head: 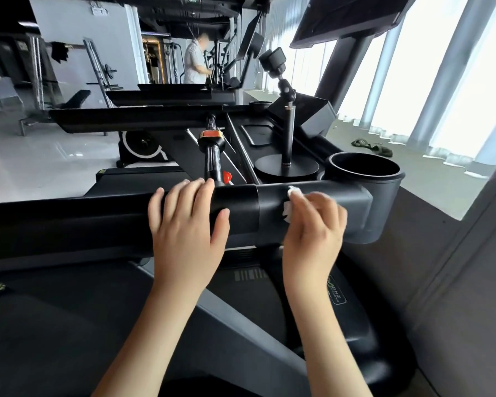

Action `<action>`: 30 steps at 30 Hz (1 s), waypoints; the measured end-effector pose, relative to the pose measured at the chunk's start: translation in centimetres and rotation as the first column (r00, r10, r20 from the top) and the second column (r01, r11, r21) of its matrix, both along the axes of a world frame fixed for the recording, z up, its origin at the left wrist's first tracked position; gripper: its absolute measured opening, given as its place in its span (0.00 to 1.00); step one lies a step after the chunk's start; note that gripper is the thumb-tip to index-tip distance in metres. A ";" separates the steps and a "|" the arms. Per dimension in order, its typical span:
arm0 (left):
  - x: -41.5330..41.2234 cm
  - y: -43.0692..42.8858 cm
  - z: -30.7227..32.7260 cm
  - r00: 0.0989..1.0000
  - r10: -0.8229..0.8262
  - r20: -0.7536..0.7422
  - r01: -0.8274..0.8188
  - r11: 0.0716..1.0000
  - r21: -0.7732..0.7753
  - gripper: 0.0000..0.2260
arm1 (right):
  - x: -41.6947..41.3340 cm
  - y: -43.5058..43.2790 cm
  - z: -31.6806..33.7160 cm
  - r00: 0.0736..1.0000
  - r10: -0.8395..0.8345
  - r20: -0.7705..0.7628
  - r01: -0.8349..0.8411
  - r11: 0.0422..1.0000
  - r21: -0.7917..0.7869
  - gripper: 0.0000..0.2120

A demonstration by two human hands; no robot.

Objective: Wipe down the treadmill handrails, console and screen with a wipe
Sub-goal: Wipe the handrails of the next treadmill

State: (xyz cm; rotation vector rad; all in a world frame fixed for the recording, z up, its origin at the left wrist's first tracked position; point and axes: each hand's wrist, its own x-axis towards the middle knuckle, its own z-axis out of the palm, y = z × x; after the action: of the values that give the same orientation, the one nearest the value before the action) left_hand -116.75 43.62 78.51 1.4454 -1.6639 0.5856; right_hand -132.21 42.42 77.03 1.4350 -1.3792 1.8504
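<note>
A thick black treadmill handrail runs across the middle of the head view. My left hand rests on top of it, fingers draped over the far side and thumb on the near face. To its right, my right hand pinches a small crumpled white wipe and presses it against the rail near the corner joint. Behind the rail lies the black console tray. The screen shows only as a dark tilted panel at the top right.
A round cup holder sits at the rail's right corner. A black stand with a disc base rises from the console tray. A centre grip with an orange button and a red safety clip lie behind my left hand. A person stands far back.
</note>
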 end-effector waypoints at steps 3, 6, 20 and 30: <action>0.0 0.1 0.0 1.000 0.000 0.002 0.000 1.000 0.003 0.20 | -0.1 -0.3 2.3 0.991 0.054 -0.119 -0.044 0.996 0.080 0.08; 0.0 0.1 0.0 1.000 -0.003 0.005 0.003 1.000 0.005 0.20 | -0.2 -1.3 4.4 0.949 0.174 -0.264 -0.125 0.973 0.193 0.08; 0.3 0.1 0.0 0.999 -0.009 0.035 0.009 1.000 0.005 0.21 | -1.3 -2.7 6.0 0.925 0.278 -0.260 -0.188 0.927 0.323 0.18; 0.3 0.1 0.0 0.999 -0.014 0.035 0.014 1.000 -0.005 0.21 | -0.7 0.6 1.7 0.997 0.048 -0.063 -0.041 0.994 0.101 0.09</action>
State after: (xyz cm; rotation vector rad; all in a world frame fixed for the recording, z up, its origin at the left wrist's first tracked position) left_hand -116.45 43.72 78.51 1.4258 -1.6970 0.6102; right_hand -132.94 43.04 78.71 1.5732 -1.4365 1.7674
